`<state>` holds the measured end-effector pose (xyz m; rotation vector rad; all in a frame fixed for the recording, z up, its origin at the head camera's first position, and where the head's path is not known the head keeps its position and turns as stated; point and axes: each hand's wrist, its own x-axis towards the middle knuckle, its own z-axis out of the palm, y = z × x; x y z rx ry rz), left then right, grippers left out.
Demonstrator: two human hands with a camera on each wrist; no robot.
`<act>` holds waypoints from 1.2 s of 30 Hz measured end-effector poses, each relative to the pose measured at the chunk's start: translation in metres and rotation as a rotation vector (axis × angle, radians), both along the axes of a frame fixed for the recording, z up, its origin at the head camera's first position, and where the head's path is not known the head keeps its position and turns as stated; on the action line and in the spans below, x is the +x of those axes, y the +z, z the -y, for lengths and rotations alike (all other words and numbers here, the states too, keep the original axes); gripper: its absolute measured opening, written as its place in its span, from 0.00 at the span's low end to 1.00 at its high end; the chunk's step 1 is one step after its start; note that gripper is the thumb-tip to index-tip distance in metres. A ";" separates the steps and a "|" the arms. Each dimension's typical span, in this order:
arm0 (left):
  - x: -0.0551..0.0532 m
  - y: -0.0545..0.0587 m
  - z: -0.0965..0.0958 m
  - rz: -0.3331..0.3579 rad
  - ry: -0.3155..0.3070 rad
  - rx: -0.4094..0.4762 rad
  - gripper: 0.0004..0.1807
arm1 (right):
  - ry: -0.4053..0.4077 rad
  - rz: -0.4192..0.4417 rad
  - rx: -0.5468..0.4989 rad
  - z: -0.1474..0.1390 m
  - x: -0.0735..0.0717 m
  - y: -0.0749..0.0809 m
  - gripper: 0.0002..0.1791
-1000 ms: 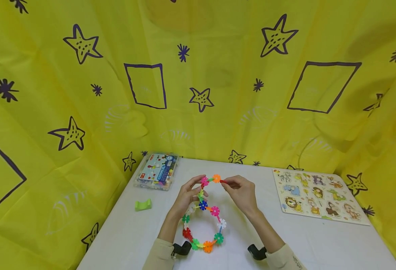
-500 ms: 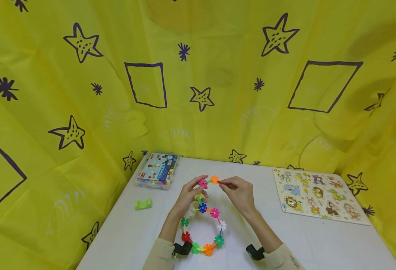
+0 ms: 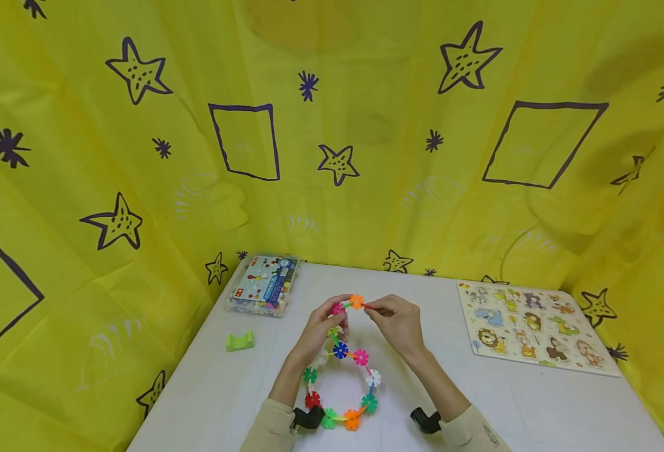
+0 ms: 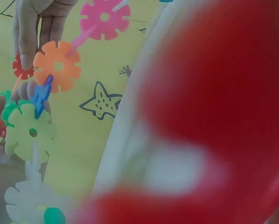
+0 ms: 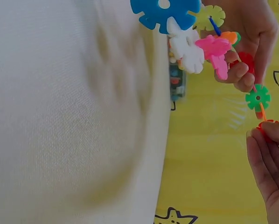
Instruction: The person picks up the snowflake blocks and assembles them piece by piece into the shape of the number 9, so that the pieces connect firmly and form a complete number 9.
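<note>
A chain of interlocking plastic snowflake discs in many colours hangs from both hands, its lower part a ring with a blue disc (image 3: 340,350) at the top and an orange disc (image 3: 352,420) at the bottom. My left hand (image 3: 316,333) grips the short upper strand, fingers curled round it and partly covering a pink disc. My right hand (image 3: 401,323) pinches a red disc (image 4: 23,69) between thumb and fingertips, edge-on at the orange disc (image 3: 357,302) ending the strand. In the right wrist view a green disc (image 5: 258,98) sits between the two hands.
A clear box of small parts (image 3: 264,285) stands at the back left of the white table (image 3: 422,389). A light green block (image 3: 240,341) lies in front of it. An animal puzzle board (image 3: 535,329) lies at the right. A yellow curtain (image 3: 388,207) surrounds the table.
Both hands have shifted slightly, the right one a little left with the red disc. The strand's upper end has drifted left, and the pink disc is now more covered by the left fingers.
</note>
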<state>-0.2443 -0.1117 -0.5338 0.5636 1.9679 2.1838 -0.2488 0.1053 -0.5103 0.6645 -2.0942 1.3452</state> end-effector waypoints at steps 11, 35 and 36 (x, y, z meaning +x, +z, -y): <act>0.001 -0.004 -0.005 -0.005 -0.012 0.012 0.25 | -0.032 -0.032 -0.016 0.004 0.002 -0.004 0.07; 0.001 0.000 -0.001 -0.059 -0.071 -0.031 0.25 | 0.024 0.268 -0.106 0.000 0.000 0.001 0.10; 0.001 0.001 -0.001 -0.062 -0.074 -0.033 0.25 | 0.043 0.330 -0.121 -0.002 0.000 0.003 0.11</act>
